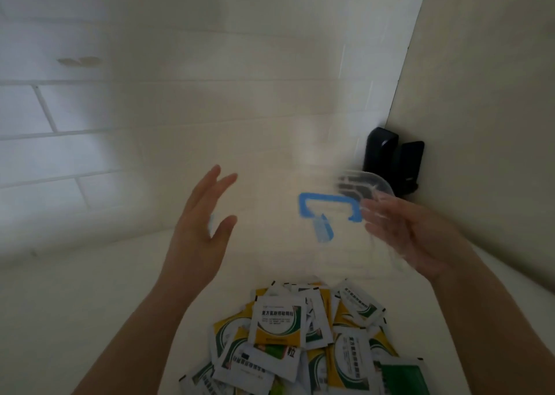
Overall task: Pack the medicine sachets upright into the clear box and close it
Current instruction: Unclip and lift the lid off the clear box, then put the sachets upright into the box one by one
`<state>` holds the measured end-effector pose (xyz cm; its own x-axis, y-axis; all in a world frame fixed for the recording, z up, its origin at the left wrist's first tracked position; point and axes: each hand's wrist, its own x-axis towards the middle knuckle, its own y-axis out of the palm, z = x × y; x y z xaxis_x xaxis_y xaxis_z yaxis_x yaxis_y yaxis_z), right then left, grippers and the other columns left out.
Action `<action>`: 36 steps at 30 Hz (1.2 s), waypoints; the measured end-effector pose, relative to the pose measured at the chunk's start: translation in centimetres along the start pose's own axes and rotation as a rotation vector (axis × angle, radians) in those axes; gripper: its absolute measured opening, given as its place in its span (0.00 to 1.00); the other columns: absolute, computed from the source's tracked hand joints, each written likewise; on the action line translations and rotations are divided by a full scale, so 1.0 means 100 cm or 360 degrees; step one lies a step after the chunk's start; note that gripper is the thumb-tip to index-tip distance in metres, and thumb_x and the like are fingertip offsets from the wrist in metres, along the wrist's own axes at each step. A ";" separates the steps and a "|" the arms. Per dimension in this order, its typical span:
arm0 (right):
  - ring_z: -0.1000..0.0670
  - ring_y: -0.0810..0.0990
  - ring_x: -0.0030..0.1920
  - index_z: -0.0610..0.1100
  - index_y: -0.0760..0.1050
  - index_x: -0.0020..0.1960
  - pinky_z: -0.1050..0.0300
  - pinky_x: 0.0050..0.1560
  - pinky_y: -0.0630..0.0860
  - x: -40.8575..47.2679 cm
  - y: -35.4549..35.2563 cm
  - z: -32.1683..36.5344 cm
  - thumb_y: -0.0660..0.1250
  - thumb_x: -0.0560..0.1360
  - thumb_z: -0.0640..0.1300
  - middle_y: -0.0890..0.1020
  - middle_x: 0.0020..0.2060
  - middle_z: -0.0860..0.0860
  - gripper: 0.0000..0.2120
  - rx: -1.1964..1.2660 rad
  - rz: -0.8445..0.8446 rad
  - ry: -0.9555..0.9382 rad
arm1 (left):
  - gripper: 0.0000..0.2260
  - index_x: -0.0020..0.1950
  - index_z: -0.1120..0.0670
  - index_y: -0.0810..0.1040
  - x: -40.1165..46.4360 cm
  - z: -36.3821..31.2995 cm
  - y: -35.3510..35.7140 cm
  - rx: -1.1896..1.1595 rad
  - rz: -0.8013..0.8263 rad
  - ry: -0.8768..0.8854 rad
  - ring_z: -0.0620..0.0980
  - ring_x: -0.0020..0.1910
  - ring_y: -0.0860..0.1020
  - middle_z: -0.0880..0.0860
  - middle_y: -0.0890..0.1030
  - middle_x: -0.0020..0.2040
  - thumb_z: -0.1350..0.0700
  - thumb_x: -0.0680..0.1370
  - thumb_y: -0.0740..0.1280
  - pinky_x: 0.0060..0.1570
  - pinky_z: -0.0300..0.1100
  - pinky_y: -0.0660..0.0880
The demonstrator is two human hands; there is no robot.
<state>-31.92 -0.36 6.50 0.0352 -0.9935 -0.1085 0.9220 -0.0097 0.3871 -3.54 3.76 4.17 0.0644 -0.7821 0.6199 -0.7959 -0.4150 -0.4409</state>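
A clear box with a blue handle and a blue latch sits blurred by motion between my hands, just beyond the sachets. My left hand hovers to its left, fingers straight and spread, holding nothing. My right hand lies with straight fingers against the box's right side, its fingertips seen through the clear plastic. A pile of several white, yellow and green medicine sachets lies flat on the white surface near me. Whether the box's lid is on is too blurred to tell.
A white tiled wall rises behind the surface, and a plain wall stands at the right. Two black objects stand in the corner just behind the box.
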 end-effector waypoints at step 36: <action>0.59 0.66 0.60 0.50 0.70 0.62 0.61 0.65 0.64 -0.072 0.038 -0.128 0.51 0.75 0.58 0.69 0.56 0.60 0.21 -0.1889 0.0263 -0.0720 | 0.07 0.42 0.46 0.71 -0.099 0.008 0.024 -0.0310 0.0409 -0.0800 0.39 0.41 0.81 0.44 0.82 0.42 0.54 0.72 0.70 0.40 0.38 0.79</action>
<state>-23.78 8.17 -2.98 0.2638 -0.9253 0.2724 0.7043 -0.0082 -0.7098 -5.61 10.07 -3.56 0.0943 -0.9900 0.1046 -0.9164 -0.1274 -0.3794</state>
